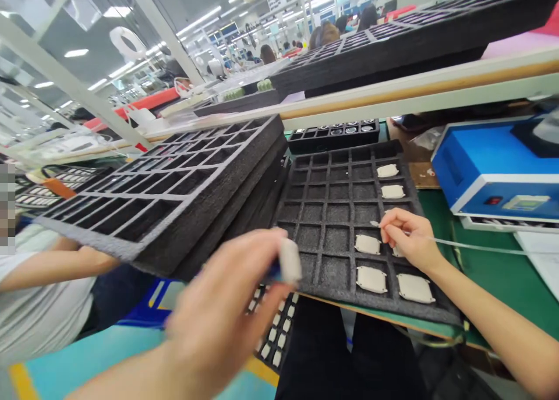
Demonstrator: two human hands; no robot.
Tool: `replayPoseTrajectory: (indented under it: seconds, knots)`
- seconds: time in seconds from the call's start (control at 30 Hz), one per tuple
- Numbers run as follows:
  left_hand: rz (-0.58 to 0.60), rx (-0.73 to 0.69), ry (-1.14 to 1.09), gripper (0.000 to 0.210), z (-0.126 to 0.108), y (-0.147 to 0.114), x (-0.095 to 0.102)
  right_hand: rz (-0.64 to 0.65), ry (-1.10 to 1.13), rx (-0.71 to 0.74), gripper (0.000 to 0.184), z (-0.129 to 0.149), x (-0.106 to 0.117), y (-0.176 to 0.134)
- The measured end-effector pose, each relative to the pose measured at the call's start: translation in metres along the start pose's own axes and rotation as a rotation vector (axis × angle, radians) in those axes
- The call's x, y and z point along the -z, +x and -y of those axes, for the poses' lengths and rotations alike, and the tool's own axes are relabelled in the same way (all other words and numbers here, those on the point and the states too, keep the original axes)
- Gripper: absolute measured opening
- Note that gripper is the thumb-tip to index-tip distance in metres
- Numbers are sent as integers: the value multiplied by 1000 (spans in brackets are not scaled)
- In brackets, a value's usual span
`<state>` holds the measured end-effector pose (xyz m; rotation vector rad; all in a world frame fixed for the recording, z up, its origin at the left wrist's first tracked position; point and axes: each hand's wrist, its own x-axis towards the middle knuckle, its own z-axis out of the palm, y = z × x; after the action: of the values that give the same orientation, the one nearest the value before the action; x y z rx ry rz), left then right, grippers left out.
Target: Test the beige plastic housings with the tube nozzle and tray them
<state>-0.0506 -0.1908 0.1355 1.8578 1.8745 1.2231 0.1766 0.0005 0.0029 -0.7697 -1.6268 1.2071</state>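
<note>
My left hand (227, 298), blurred by motion, pinches a small white plastic casing (290, 261) between thumb and fingers, at the near left of the black foam tray (334, 275). Over the tray's right side, my right hand (409, 238) has its fingers closed on a thin clear tube (476, 248), whose pale tip pokes out to the left. Several similar white casings lie in the tray's right-hand pockets, among them one casing (416, 287) at the near corner and another casing (371, 279) beside it. One more is partly hidden under my right hand.
A stack of black foam trays (218, 179) rises on the left. On the right sits a blue machine (502, 161). A shelf (419, 97) with more trays crosses behind. Another person's arm (61, 266) is at far left. A lower tray of white parts (276, 334) shows below the bench.
</note>
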Motion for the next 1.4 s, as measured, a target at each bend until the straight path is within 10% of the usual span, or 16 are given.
replayPoseTrajectory:
  seconds: [0.07,0.17,0.33,1.4]
  knots:
    - [118,-133,-75,61,-1,13,-57,44,-4,32,5,2,-1,0]
    - [243,42,-440,49,22,59,-123,43,25,47,5,4,-1,0]
    - [355,343,-954,55,72,103,-185,-125,115,115,7,-1,2,1]
    - [601,219,-981,42,92,99,-188,-71,111,177,11,-10,1,5]
